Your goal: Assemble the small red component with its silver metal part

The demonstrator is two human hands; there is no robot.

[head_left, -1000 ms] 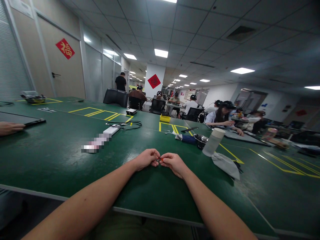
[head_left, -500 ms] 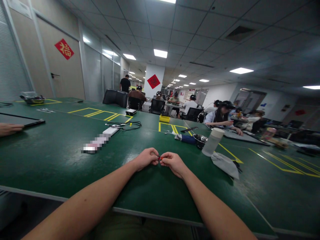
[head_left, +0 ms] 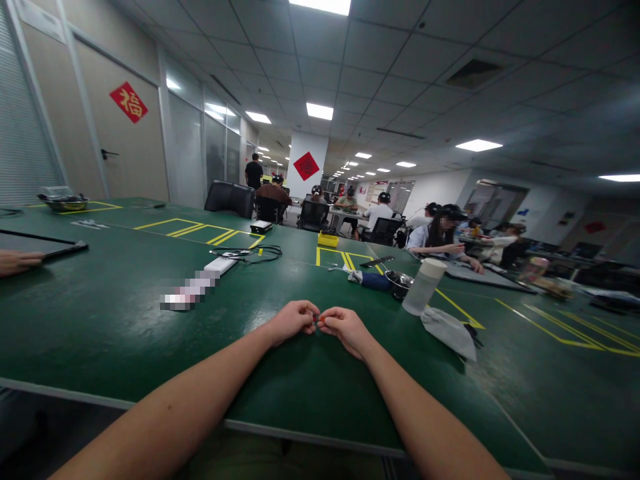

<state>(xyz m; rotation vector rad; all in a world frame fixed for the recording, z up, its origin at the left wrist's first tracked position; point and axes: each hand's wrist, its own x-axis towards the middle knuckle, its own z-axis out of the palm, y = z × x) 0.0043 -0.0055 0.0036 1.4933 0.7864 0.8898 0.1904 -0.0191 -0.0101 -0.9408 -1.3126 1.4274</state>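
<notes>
My left hand (head_left: 294, 321) and my right hand (head_left: 344, 328) rest on the green table (head_left: 115, 320), fingertips meeting. Both are closed in a pinch on a tiny red object (head_left: 319, 321), too small to name. My forearms reach in from the near edge. A translucent plastic bottle (head_left: 424, 285) stands to the right of my hands, with a grey cloth (head_left: 449, 329) lying in front of it.
A metal bowl (head_left: 399, 282) and a dark blue item (head_left: 376, 280) lie beyond my right hand. A white power strip (head_left: 221, 265) and black cable (head_left: 255, 251) sit further back left. Another person's hand (head_left: 15, 261) rests by a tablet (head_left: 40, 243). Several people sit at far tables.
My hands stay pinched together in nearly the same spot. The view has tilted slightly, and a person standing at the back has walked right.
</notes>
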